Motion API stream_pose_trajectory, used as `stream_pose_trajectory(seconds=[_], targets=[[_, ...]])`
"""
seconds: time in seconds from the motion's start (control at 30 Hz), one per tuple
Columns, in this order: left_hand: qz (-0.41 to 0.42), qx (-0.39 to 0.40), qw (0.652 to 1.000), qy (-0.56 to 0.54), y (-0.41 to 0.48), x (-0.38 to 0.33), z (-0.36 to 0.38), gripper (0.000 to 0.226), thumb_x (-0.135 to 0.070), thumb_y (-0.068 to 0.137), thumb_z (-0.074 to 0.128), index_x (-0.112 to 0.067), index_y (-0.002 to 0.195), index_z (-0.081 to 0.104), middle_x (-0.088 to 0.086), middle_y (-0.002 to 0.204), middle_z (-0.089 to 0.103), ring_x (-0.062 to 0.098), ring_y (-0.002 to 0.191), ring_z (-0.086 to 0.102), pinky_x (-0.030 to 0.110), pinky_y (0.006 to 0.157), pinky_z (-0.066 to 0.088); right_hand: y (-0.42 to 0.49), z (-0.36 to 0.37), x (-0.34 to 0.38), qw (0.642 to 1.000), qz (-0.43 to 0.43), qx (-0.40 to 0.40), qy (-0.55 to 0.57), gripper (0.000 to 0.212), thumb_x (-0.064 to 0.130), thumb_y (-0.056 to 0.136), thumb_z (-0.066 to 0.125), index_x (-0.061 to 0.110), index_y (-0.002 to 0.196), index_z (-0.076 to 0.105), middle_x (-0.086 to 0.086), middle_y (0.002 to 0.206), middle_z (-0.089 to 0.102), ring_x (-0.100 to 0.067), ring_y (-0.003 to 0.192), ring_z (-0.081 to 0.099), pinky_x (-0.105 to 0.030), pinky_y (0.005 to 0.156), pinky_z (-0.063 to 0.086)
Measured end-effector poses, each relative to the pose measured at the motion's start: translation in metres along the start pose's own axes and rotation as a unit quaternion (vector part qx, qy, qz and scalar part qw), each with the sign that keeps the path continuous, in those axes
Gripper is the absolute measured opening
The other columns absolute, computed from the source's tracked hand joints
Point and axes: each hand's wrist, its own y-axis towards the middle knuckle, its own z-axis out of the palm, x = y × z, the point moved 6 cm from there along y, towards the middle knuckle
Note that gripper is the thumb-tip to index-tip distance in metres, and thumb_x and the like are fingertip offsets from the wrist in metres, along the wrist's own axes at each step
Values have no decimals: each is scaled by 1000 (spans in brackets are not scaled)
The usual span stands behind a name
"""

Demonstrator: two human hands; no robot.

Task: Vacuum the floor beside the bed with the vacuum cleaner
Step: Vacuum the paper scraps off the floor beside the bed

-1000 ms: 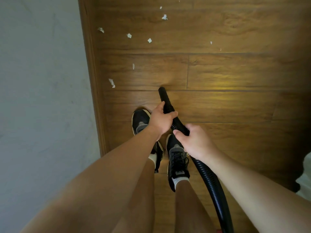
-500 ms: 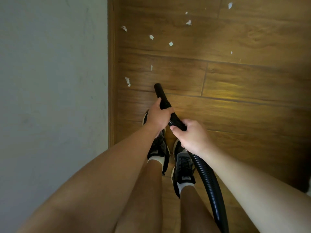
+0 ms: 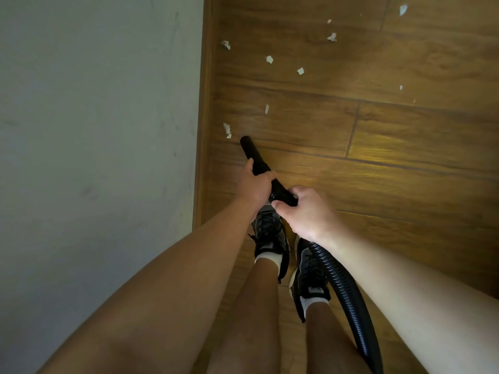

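Left hand (image 3: pixel 253 186) wraps the stiff black nozzle (image 3: pixel 249 151); right hand (image 3: pixel 306 214) grips the ribbed hose (image 3: pixel 348 295) just behind. The nozzle points at the floor (image 3: pixel 405 184), paper scraps (image 3: pixel 226 128) close at its 11 o'clock. The hose is likely light and floppy: steer from the rigid end.

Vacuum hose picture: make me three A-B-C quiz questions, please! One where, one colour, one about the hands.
1. Where is the tip of the black ribbed vacuum hose? A beside a small torn paper scrap B on a shoe C behind the feet
2. Scrap colour? A red B white C blue
3. The hands? A hang open B wave C grip the hose
A: the tip lies by the nearest scrap. B: every scrap looks white. C: left hand and right hand both curl round the hose.
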Motion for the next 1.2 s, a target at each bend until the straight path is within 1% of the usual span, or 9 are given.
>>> stream_pose_trajectory(seconds=[0.17, 0.3, 0.47, 0.6, 0.63, 0.77, 1.0, 1.1, 1.2], targets=[[-9, -15, 1000, -15, 5, 5, -13, 76, -17, 94, 64, -22, 160, 25, 5, 150, 47, 21, 120, 56, 37, 103, 49, 2, 7, 10, 999, -16, 5, -31, 25, 44, 92, 66, 23, 105, 71, 7, 72, 69, -6, 57, 65, -16, 42, 45], [-7, -21, 1000, -11, 10, 5, -21, 78, -18, 93, 65, -22, 160, 25, 5, 150, 47, 23, 123, 56, 43, 107, 47, 7, 12, 18, 999, -16, 20, -36, 29, 46, 94, 63, 23, 109, 70, 5, 80, 71, -12, 69, 69, -33, 62, 60], [2, -31, 999, -15, 17, -4, -29, 78, -17, 93, 64, -22, 160, 24, 4, 149, 48, 20, 117, 57, 38, 99, 52, 17, 12, 29, 998, -21, 18, -59, 26, 46, 94, 62, 23, 104, 67, 5, 75, 70, -12, 64, 67, -28, 53, 55], [5, -44, 999, -29, 20, -9, -34, 76, -17, 94, 63, -21, 160, 25, 3, 147, 48, 13, 108, 55, 21, 75, 48, 24, 12, 39, 998, -26, 22, -44, 23, 42, 94, 64, 20, 100, 70, 3, 72, 71, -15, 62, 68, -31, 53, 56], [5, -50, 998, -32, 21, -9, -35, 75, -16, 94, 63, -21, 160, 27, 2, 147, 49, 13, 109, 55, 22, 76, 48, 25, 12, 41, 999, -23, 26, -40, 23, 41, 94, 64, 19, 99, 70, 2, 72, 71, -16, 61, 69, -32, 52, 57], [8, -74, 997, -34, 22, -14, -37, 72, -15, 94, 63, -19, 158, 30, 4, 148, 50, 21, 125, 54, 38, 105, 48, 29, 11, 47, 998, -23, 31, -48, 23, 41, 95, 64, 20, 101, 70, 1, 72, 71, -16, 58, 68, -27, 45, 51], [16, -76, 997, -29, 20, -22, -29, 76, -17, 93, 63, -23, 160, 27, 3, 152, 46, 20, 128, 52, 40, 108, 46, 29, 4, 45, 999, -18, 26, -24, 23, 43, 94, 63, 22, 100, 69, 0, 70, 71, -18, 55, 67, -26, 44, 47], [19, -66, 997, -32, 19, -29, -19, 75, -16, 93, 63, -23, 159, 28, 2, 151, 46, 17, 123, 53, 30, 98, 46, 29, -2, 41, 1000, -19, 15, -16, 20, 43, 94, 62, 23, 93, 68, 1, 67, 69, -15, 50, 64, -24, 42, 40], [16, -46, 998, -38, 18, -33, -8, 75, -15, 93, 63, -24, 158, 29, 1, 147, 48, 5, 100, 55, 19, 77, 44, 28, -8, 33, 1000, -10, 4, 1, 19, 44, 93, 62, 27, 84, 63, 1, 61, 67, -14, 44, 60, -23, 39, 38]])
